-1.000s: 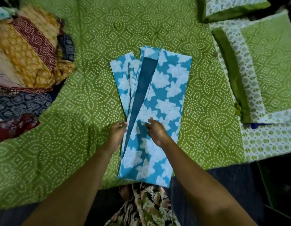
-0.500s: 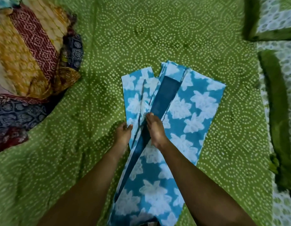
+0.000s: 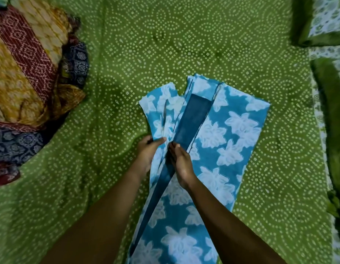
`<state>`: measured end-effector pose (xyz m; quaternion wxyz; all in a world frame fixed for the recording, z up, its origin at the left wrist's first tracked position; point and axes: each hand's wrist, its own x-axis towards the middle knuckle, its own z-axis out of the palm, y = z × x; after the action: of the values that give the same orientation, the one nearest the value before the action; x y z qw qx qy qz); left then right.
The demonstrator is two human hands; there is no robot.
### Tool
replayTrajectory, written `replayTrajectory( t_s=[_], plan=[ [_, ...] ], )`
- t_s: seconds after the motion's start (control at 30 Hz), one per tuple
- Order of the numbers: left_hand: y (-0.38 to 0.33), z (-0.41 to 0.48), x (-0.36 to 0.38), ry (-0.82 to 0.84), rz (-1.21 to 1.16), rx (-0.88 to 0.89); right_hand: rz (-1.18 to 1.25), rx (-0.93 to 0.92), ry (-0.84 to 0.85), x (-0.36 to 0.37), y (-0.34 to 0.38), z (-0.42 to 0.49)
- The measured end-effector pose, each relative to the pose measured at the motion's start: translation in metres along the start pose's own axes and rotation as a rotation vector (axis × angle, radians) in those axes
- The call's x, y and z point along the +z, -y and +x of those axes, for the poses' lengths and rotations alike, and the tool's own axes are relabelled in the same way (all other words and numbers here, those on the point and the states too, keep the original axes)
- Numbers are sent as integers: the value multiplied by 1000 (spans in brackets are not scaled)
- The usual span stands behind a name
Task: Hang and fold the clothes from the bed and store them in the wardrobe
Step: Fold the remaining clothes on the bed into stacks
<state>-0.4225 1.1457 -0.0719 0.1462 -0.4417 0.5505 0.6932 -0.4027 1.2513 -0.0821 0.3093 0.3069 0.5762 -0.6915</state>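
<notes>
A blue garment with white flowers (image 3: 226, 149) lies folded lengthwise on the green dotted bedsheet (image 3: 165, 44), a dark teal strip running along its middle. My left hand (image 3: 147, 155) grips the garment's left folded edge, thumb on top of the cloth. My right hand (image 3: 181, 164) lies with straight fingers on the dark strip, close beside the left hand. Both forearms reach in from the bottom of the view.
A heap of patterned clothes (image 3: 26, 77) in yellow, maroon and navy sits at the left of the bed. Green-bordered pillows (image 3: 329, 96) lie along the right edge. Open sheet stretches beyond the garment.
Both hands have slid further up the garment toward its far end and come closer together. The view has moved in over the bed.
</notes>
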Motion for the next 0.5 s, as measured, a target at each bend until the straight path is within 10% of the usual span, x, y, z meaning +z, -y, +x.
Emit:
replayTrajectory(
  t_s=[0.17, 0.27, 0.37, 0.5],
  plan=[
    [-25, 2, 27, -68, 31, 160, 184, 7, 1, -10, 9, -5],
    [-25, -8, 46, -169, 491, 601, 270, -103, -226, -26, 15, -1],
    [-4, -22, 73, 102, 763, 861, 288, -252, -547, -48, 21, 0],
    [35, -35, 99, 526, 1158, 586, 110, -367, -903, -81, 22, 2]
  ],
)
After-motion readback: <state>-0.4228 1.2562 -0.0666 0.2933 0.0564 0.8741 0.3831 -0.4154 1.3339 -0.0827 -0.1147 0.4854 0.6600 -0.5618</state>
